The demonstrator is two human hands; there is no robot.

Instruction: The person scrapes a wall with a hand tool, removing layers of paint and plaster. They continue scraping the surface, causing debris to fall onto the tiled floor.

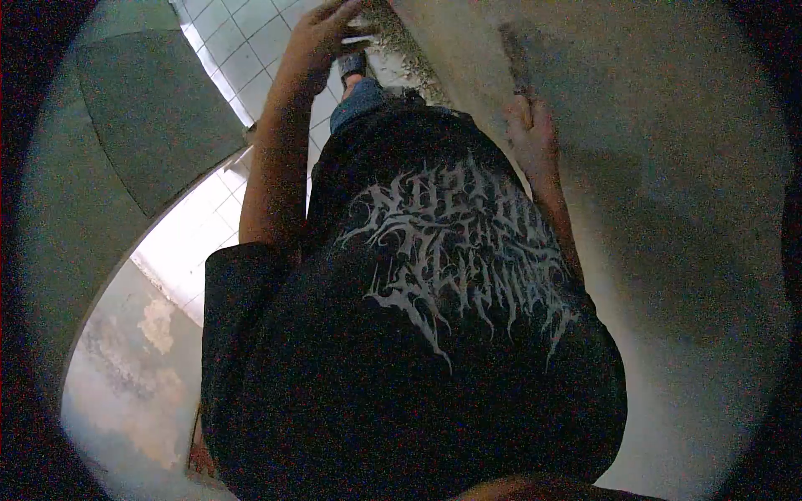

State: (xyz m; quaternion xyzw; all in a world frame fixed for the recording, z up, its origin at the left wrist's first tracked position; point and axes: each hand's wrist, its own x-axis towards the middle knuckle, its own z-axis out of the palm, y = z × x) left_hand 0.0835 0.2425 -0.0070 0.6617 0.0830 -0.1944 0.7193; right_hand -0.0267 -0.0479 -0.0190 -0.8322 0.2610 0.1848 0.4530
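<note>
My left hand [327, 35] is at the top centre-left, raised over the tiled floor, its fingers apart and holding nothing. At the upper right my right hand [533, 129] is closed round the handle end of a scraper-like tool [515, 60]. The tool's dark, flat blade points up the view and lies against or close to the wall [618, 92]; whether it touches is unclear. Whitish crumbs of debris [405, 63] lie along the foot of the wall, between my hands.
My black printed shirt [401, 334] fills the middle. Beyond it show my blue shorts [357, 104] and one shoe [352, 65] on the white tiles [242, 50]. A curved grey panel [150, 108] stands at left, with a peeling, stained surface [142, 367] below it.
</note>
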